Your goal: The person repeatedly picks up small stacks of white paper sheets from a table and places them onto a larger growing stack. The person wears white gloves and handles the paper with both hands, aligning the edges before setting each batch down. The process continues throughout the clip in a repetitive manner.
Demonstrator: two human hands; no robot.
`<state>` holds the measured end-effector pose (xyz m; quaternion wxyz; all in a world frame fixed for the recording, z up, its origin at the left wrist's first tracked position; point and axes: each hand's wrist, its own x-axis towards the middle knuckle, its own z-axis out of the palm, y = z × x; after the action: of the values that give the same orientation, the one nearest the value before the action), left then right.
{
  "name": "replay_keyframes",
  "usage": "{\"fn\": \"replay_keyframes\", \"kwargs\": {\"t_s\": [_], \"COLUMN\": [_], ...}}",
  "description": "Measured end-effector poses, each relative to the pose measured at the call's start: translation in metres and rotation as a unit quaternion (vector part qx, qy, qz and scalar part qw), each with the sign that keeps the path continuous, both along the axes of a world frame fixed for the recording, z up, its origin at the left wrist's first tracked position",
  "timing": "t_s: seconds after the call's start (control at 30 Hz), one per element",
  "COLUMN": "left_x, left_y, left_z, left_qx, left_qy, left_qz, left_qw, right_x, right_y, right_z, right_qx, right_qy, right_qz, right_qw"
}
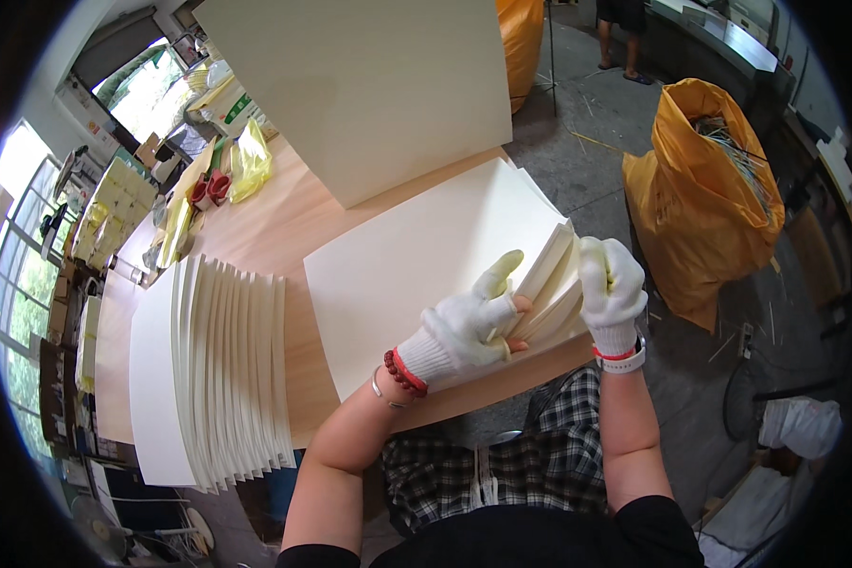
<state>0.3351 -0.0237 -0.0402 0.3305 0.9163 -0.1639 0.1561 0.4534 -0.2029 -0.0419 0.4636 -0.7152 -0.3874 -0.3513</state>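
On the table lies a stack of large cream-white sheets, its right-hand edges lifted and fanned into several layers. My right hand, in a white knitted glove, is closed at the right edge of these fanned layers, its fingers curled on them. My left hand, gloved with some bare fingertips showing, lies over the stack. Its thumb is stretched away and its fingertips touch the lifted layers. To the left, a second pile of sheets is spread in overlapping steps. A large pale panel stands upright on the far side.
The wooden table bears yellow plastic bags and red rolls at the far left. A tall orange sack of scrap strips stands on the floor at right. Another person's legs show far back.
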Motion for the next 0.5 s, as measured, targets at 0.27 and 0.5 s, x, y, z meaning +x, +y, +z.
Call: {"fn": "replay_keyframes", "kwargs": {"t_s": [0.27, 0.5], "left_x": [0.001, 0.008], "left_y": [0.003, -0.005], "left_z": [0.002, 0.006], "left_qx": [0.032, 0.174], "left_qy": [0.018, 0.032], "left_qz": [-0.042, 0.031], "left_qw": [0.998, 0.984], "right_x": [0.008, 0.01], "right_y": [-0.01, -0.01], "right_z": [-0.002, -0.01], "right_qx": [-0.011, 0.016], "right_qy": [0.032, 0.012], "right_qz": [0.118, 0.091], "right_qw": [0.992, 0.996]}}
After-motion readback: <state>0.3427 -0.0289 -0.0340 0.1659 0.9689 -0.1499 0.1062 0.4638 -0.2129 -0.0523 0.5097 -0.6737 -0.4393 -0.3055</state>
